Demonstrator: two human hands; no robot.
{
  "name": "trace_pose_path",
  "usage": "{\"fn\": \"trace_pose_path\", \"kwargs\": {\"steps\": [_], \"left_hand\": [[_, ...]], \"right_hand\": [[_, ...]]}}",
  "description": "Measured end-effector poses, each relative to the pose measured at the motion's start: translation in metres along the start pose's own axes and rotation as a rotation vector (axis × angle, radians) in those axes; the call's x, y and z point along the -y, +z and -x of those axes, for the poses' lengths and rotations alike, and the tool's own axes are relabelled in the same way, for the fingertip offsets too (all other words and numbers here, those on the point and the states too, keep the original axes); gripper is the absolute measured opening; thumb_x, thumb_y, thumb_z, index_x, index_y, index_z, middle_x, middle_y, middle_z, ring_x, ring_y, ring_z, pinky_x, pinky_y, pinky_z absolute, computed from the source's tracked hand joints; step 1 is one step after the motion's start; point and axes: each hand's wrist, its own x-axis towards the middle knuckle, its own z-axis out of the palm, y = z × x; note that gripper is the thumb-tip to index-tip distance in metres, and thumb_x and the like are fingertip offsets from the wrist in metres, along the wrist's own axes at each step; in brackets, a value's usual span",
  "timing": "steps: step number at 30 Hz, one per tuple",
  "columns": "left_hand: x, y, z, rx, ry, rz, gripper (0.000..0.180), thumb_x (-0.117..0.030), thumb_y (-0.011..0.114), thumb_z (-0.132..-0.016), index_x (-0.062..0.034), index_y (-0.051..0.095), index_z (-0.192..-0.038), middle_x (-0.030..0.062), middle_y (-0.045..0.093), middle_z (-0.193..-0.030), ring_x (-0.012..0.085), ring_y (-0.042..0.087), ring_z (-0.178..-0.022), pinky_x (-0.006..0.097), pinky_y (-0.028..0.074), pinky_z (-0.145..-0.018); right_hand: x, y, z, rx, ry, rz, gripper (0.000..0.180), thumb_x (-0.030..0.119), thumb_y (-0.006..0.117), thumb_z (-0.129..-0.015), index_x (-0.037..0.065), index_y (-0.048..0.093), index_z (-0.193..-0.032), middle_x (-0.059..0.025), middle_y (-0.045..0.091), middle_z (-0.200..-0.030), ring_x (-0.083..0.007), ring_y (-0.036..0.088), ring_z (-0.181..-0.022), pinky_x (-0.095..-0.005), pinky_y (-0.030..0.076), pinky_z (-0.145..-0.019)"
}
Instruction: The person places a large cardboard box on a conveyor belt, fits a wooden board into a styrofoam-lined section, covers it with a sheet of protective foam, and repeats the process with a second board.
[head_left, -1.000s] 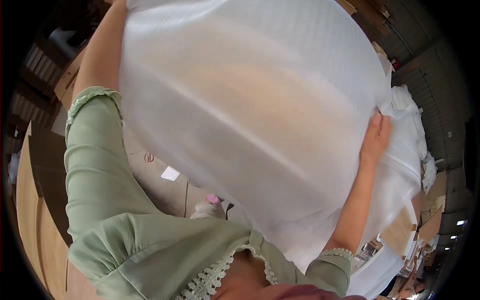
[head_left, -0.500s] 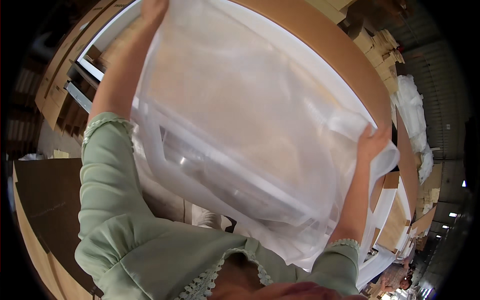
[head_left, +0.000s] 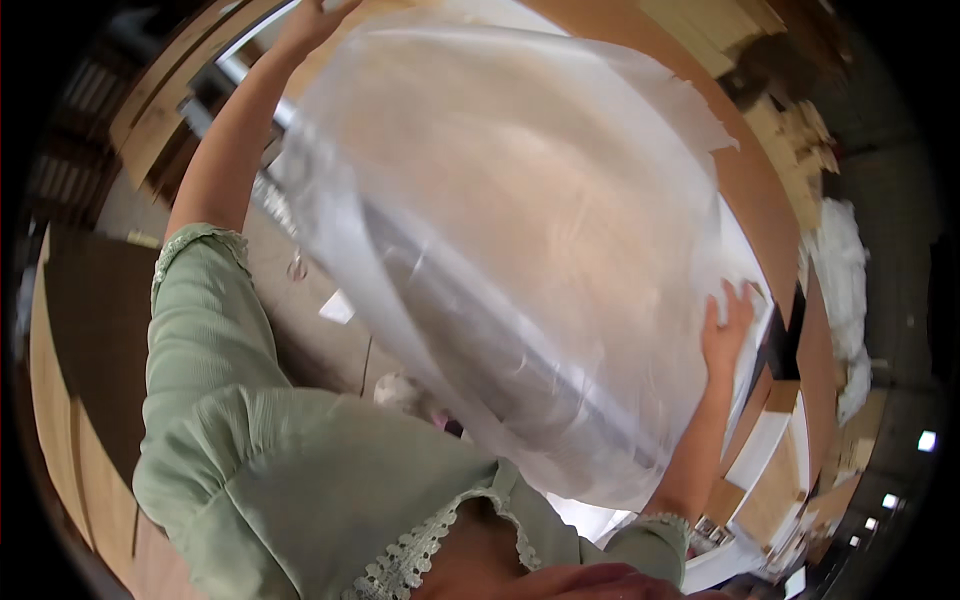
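Observation:
A translucent white packing sheet [head_left: 500, 230] lies across a large panel with a wood-coloured face and a white edge [head_left: 735, 240]. Its near side droops in folds towards my body. At the upper left, my left hand [head_left: 315, 20] is partly cut off by the picture's rim; its visible fingers stretch out beside the sheet's far left corner, holding nothing I can see. On the right, my right hand [head_left: 728, 325] rests with spread fingers on the sheet near the panel's white edge. The sheet hides most of the panel beneath.
Brown cardboard [head_left: 765, 190] borders the panel along its far right side. Dark boards [head_left: 95, 340] stand at the left. White wrapped material [head_left: 840, 290] and stacked cardboard pieces [head_left: 790, 135] are at the right. A white scrap [head_left: 337, 308] lies on the concrete floor [head_left: 300, 330].
The sheet has shifted, its far edge now lying over the cardboard. My right hand has let go of the sheet's rolled edge and spread its fingers. More floor shows at the left.

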Motion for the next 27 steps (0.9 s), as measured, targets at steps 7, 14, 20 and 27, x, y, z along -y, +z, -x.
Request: {"fn": "trace_pose_path", "kwargs": {"steps": [7, 14, 20, 27], "left_hand": [[-0.043, -0.179, 0.211, 0.261, -0.331, 0.105, 0.061, -0.048, 0.072, -0.068, 0.0014, 0.058, -0.100, 0.0097, 0.062, -0.079, 0.0146, 0.059, -0.071, 0.026, 0.049, -0.062], [-0.144, -0.178, 0.309, 0.410, -0.507, 0.116, 0.060, -0.041, 0.077, -0.063, 0.0015, 0.055, -0.099, 0.0079, 0.058, -0.079, 0.0164, 0.055, -0.069, 0.027, 0.047, -0.062], [-0.082, -0.130, 0.294, 0.110, -0.781, 0.556, 0.047, -0.031, 0.076, -0.067, 0.0031, 0.056, -0.092, 0.0096, 0.059, -0.084, 0.0182, 0.055, -0.066, 0.033, 0.046, -0.056], [-0.022, -0.088, 0.270, 0.259, -0.874, 0.951, 0.029, -0.032, 0.055, -0.085, -0.0045, 0.057, -0.091, 0.0082, 0.057, -0.081, 0.0165, 0.055, -0.067, 0.030, 0.044, -0.050]], "right_hand": [[-0.045, -0.151, 0.209, 0.005, 0.310, 0.583, 0.054, 0.040, 0.055, -0.084, 0.004, 0.048, -0.124, -0.0248, 0.042, -0.127, -0.0381, 0.043, -0.115, -0.0451, 0.033, -0.095], [-0.068, -0.138, 0.333, -0.080, 1.020, -0.573, 0.059, 0.046, 0.044, -0.090, -0.006, 0.049, -0.119, -0.0152, 0.054, -0.116, -0.0231, 0.051, -0.102, -0.0314, 0.039, -0.089], [-0.075, -0.152, 0.346, -0.025, 0.809, -0.724, 0.039, 0.032, 0.053, -0.089, -0.004, 0.059, -0.102, -0.0062, 0.060, -0.090, -0.0130, 0.052, -0.085, -0.0238, 0.040, -0.078], [-0.068, -0.143, 0.350, -0.438, 0.820, -0.243, 0.027, 0.025, 0.056, -0.087, -0.002, 0.059, -0.088, -0.0026, 0.055, -0.072, -0.0102, 0.046, -0.066, -0.0256, 0.040, -0.063]]}}
